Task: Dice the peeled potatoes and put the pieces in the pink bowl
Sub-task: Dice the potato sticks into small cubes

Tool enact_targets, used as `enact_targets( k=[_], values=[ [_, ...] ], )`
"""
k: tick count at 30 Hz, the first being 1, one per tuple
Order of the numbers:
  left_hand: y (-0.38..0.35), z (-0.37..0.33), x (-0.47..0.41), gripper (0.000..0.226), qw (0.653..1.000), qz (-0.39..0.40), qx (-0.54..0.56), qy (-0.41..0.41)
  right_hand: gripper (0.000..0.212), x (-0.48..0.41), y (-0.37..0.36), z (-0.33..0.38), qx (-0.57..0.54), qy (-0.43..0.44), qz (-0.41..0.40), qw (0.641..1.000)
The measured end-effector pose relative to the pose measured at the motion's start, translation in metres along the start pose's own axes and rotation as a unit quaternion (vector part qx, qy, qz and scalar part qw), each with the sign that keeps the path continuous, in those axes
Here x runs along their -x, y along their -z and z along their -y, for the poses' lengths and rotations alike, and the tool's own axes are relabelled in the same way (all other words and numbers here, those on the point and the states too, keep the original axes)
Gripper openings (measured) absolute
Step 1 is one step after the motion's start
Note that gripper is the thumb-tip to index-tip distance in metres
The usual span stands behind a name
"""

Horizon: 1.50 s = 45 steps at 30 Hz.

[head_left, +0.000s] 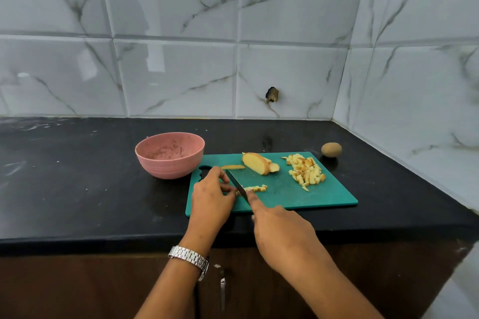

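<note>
hands [211, 197] [281, 233] pinch potato strip [255, 188], grip knife [237, 185]

We are looking at a pink bowl [166, 167], a teal cutting board [285, 190], pale yellow potato dice [307, 169], a black counter [77, 179] and white tiles [181, 72] veined in grey.

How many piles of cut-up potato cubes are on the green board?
2. A big pile lies on the right of the board; a small row sits beside the knife near the front left. More cubes may hide under the left hand.
</note>
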<state>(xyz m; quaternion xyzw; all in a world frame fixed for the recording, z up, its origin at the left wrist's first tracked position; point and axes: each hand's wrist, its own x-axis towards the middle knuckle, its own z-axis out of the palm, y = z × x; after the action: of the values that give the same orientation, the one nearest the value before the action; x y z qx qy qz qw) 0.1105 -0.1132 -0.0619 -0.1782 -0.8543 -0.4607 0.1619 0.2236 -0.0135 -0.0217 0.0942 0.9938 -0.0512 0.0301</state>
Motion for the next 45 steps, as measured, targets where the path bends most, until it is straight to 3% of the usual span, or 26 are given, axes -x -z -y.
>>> enact_targets(
  k=[8, 18, 28, 30, 33, 35, 40, 45],
  values=[
    [0.001, 0.0, 0.003, 0.04, 1.0, -0.021, -0.012, -0.005, 0.066, -0.014, -0.001, 0.004, -0.014, 0.004, -0.005, 1.0],
    [-0.005, -0.002, -0.004, 0.03, 0.997, 0.013, -0.075, -0.014, 0.051, -0.005, 0.006, -0.04, -0.125, -0.027, -0.046, 0.991],
    [-0.013, -0.021, -0.045, 0.026, 0.982, 0.132, -0.13, 0.023, 0.052, 0.019, 0.009, -0.049, -0.174, -0.001, -0.045, 0.984],
    [-0.01, -0.014, -0.052, 0.029, 0.99, 0.116, -0.061, 0.045, 0.052, 0.025, 0.01, -0.048, -0.171, 0.004, -0.03, 0.985],
    [-0.004, -0.005, -0.061, 0.034, 0.998, 0.025, 0.002, 0.06, 0.051, 0.025, 0.005, -0.047, -0.171, 0.005, 0.004, 0.985],
    [-0.001, -0.004, -0.065, 0.035, 0.998, 0.022, -0.037, 0.053, 0.051, 0.021, 0.001, -0.051, -0.178, -0.002, 0.015, 0.984],
    [-0.007, -0.004, -0.074, 0.043, 0.977, 0.106, -0.183, 0.036, 0.051, 0.013, 0.004, -0.075, -0.205, -0.045, -0.007, 0.978],
    [-0.019, -0.005, -0.077, 0.035, 0.958, 0.121, -0.26, 0.015, 0.052, 0.01, 0.002, -0.084, -0.214, -0.051, -0.009, 0.975]
  ],
)
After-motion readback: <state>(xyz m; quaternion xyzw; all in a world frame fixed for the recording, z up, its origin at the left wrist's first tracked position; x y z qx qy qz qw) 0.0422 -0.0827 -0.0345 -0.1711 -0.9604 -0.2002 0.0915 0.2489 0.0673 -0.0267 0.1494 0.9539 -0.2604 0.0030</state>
